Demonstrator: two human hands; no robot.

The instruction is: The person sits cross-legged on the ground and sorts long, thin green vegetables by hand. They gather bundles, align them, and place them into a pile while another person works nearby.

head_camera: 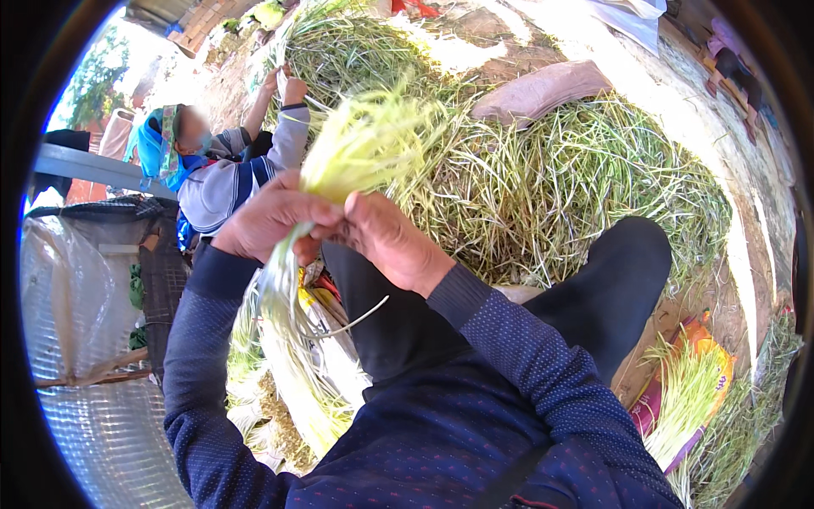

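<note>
A bunch of long plant stalks [362,149] stands up before me, with blurred yellow-green leaves above and paler stems trailing below. My left hand [270,216] is closed around the stems just under the leaves. From the right, my right hand [397,245] meets it, thumb and fingers pinched at the bunch's near edge; some fingertips are hidden. One loose pale stem curves out below my hands. Under the hands, between my left sleeve and dark trousers, lie more pale stalks [299,394] on light sacking.
A large heap of green and straw-coloured stalks [509,191] spreads ahead, with a pinkish sack [544,92] on it. Another person [235,172] holds stalks at left. Plastic sheeting [82,299] stands nearer left. More stalks lie on an orange-purple bag [709,362] at right.
</note>
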